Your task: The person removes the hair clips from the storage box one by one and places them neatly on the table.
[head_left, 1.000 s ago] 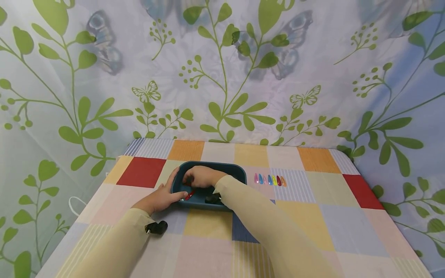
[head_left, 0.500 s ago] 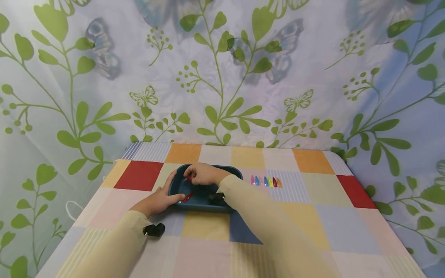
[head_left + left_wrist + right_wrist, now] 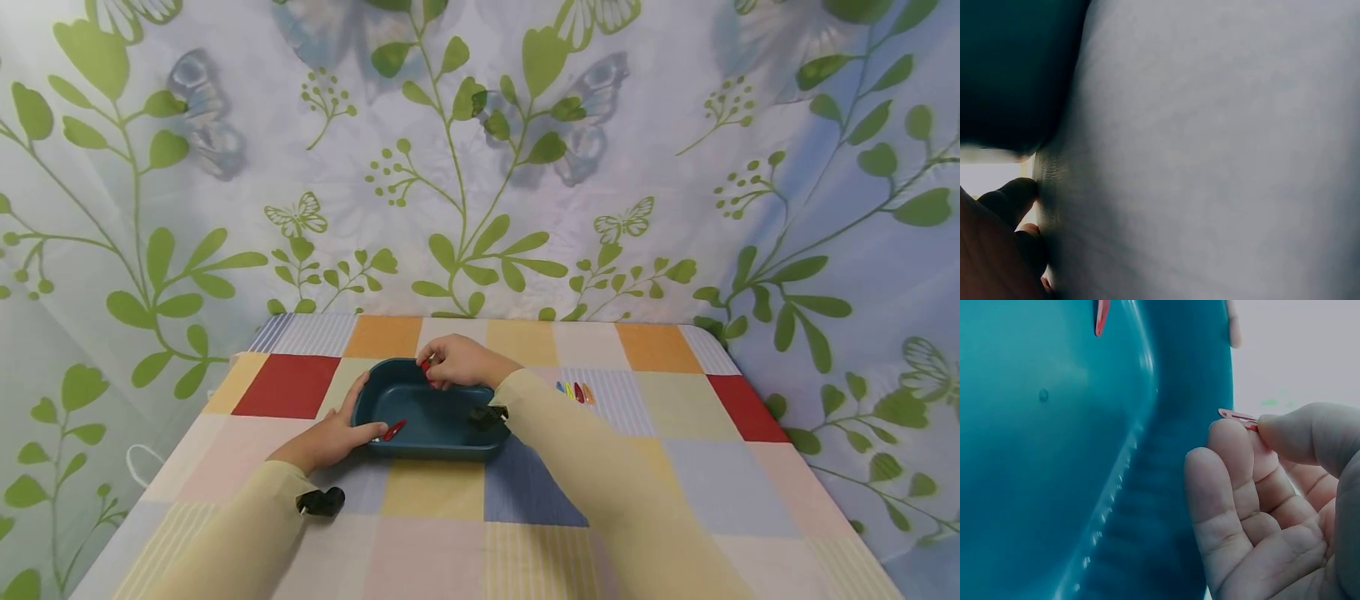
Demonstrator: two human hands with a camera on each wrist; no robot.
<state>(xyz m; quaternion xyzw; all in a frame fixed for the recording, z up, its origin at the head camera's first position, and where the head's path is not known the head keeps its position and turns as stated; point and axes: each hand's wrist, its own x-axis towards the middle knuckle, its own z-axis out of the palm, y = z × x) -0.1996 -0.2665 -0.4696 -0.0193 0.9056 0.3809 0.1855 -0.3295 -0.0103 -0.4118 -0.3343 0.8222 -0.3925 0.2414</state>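
Note:
A dark teal tub [image 3: 438, 452] stands on the table. My left hand [image 3: 330, 437] rests at its left end, straight fingers along the outer wall and thumb over the near rim. In the left wrist view, part of this hand [image 3: 997, 244] appears beside the tub wall [image 3: 1016, 62]. My right hand [image 3: 461, 362] is over the tub's far rim, pinching a red snap hair clip [image 3: 1238, 417] between thumb and fingers. Another red hair clip [image 3: 394, 430] lies in the tub's near-left corner, by my left thumb.
Right of the tub, several coloured hair clips [image 3: 579, 392] lie in a row, partly hidden behind my right sleeve [image 3: 570, 442]. A patchwork cloth [image 3: 435, 550] covers the table. A leaf-patterned curtain [image 3: 480, 183] hangs behind. A white cord [image 3: 142, 462] loops at the left edge.
My right hand has lifted a red hair clip from inside the tub and moved up and right to the far rim. My left hand stays at the tub's left end.

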